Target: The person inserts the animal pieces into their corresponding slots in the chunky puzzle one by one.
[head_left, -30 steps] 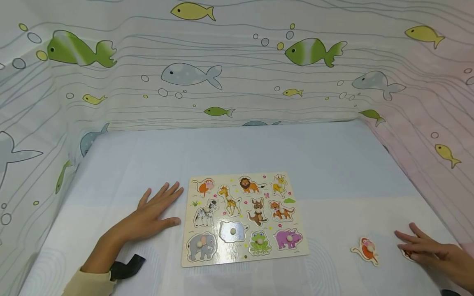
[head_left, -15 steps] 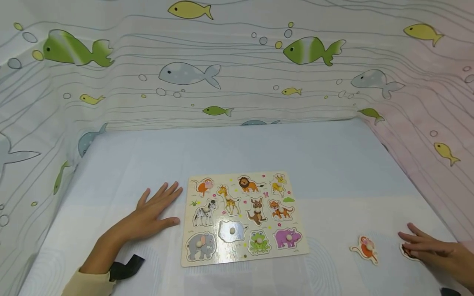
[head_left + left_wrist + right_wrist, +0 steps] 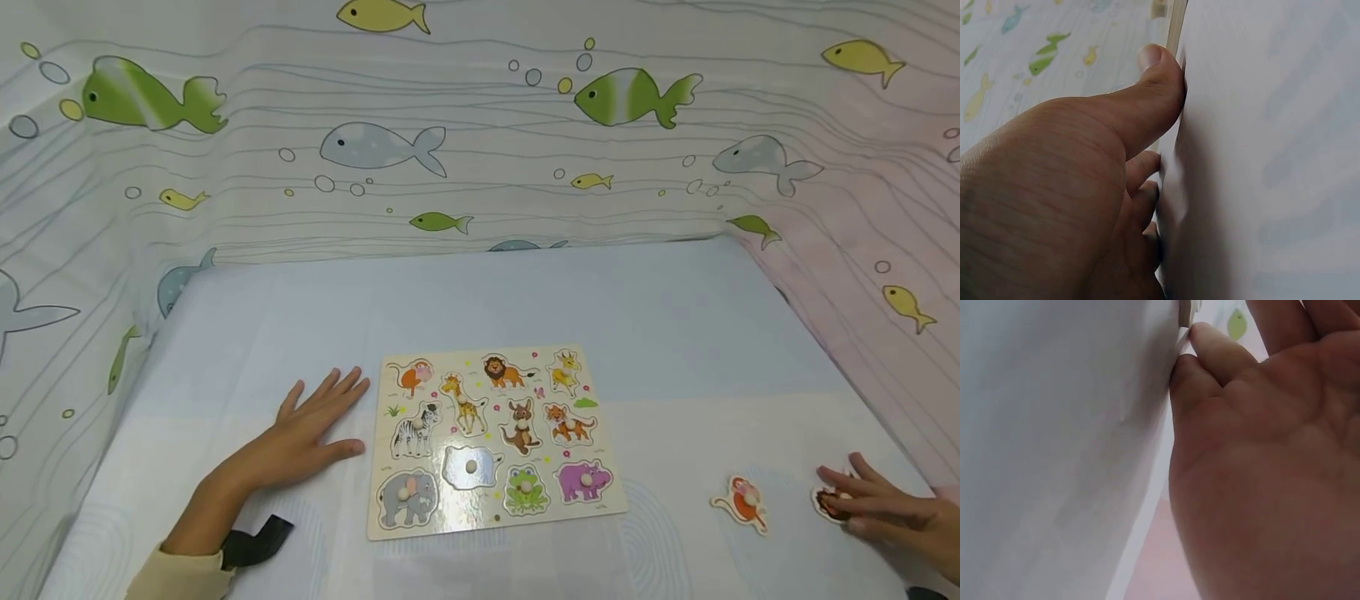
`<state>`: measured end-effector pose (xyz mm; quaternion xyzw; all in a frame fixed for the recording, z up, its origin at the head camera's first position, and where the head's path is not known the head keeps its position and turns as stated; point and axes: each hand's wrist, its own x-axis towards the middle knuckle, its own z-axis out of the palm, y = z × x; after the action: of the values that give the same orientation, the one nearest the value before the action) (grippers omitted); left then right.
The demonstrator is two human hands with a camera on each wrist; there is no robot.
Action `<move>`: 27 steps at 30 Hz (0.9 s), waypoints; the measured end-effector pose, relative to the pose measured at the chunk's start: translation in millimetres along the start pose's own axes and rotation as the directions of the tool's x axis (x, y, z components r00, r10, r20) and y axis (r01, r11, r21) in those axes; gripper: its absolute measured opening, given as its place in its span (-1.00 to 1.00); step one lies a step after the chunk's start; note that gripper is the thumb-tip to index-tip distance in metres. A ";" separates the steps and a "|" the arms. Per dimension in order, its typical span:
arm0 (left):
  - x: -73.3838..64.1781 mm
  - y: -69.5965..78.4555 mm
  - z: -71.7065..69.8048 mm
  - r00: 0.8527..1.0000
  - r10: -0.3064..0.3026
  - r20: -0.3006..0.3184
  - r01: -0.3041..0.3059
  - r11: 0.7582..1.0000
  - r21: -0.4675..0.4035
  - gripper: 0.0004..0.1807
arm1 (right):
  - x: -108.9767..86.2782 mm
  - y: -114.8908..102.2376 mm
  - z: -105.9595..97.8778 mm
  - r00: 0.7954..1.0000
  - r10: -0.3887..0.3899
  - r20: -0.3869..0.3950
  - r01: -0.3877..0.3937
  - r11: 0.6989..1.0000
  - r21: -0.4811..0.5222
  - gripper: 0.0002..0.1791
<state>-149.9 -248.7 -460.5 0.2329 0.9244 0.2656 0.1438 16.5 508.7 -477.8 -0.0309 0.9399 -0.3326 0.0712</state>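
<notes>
Flat on the white cloth, my left hand (image 3: 300, 442) lies with fingers spread, its thumb pointing at the near side of a wooden animal peg puzzle board (image 3: 495, 527). My right hand (image 3: 900, 512) is at the far right, its loosely straight fingers over a brown lion-like puzzle piece (image 3: 828, 505) and partly hiding it. In the right wrist view, fingertips (image 3: 1200, 336) are right at the edge of a thin wooden piece (image 3: 1186, 312). A monkey puzzle piece (image 3: 742, 502) with a round knob lies on the cloth, left of that hand.
The board holds several knobbed animals, among them a zebra (image 3: 416, 429), a frog (image 3: 527, 492) and a hippo (image 3: 585, 482). The monkey (image 3: 415, 377) and lion (image 3: 506, 372) pictures show no knob. A fish-patterned curtain (image 3: 480, 100) surrounds the table.
My right hand has shifted slightly to the right, so more of the brown piece shows under its fingers. The left hand and the board stay put; the view has tilted a little.
</notes>
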 end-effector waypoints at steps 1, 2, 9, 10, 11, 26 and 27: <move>0.5 0.0 -0.1 1.000 0.000 0.000 0.000 1.000 0.000 -0.06 | -0.2 0.1 0.1 1.000 0.006 0.004 -0.006 1.000 0.002 -0.68; 1.0 0.1 -0.2 1.000 -0.001 0.000 0.001 1.000 0.000 -0.05 | -0.2 0.0 0.2 1.000 0.006 0.008 -0.006 1.000 0.008 -0.68; -1.5 -1.2 -2.1 1.000 -0.018 -0.008 0.018 1.000 0.021 -0.04 | 6.5 -6.1 -1.7 1.000 0.003 0.009 -0.003 1.000 -0.003 -0.73; -3.6 -2.0 -2.8 1.000 -0.023 -0.011 0.023 0.999 0.024 -0.04 | 9.4 -7.4 -2.0 1.000 0.008 0.013 -0.008 1.000 0.000 -0.74; -5.9 -2.6 -3.4 0.999 -0.031 -0.013 0.031 0.999 0.023 -0.04 | 12.5 -8.3 -1.8 1.000 0.010 0.011 -0.010 1.000 0.005 -0.75; -2.4 -2.0 -1.0 1.000 0.006 -0.005 -0.006 1.000 -0.002 -0.07 | 3.6 2.1 1.6 0.991 0.104 -0.088 -0.108 0.993 -0.040 -0.58; -0.6 -1.6 -0.5 1.000 0.011 -0.003 -0.011 1.000 -0.001 -0.07 | 1.3 3.3 1.6 0.991 0.082 -0.102 -0.087 0.995 -0.039 -0.59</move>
<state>-150.2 -250.4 -461.0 0.2375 0.9232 0.2673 0.1411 15.4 510.1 -481.2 0.0241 0.9497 -0.3099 0.0373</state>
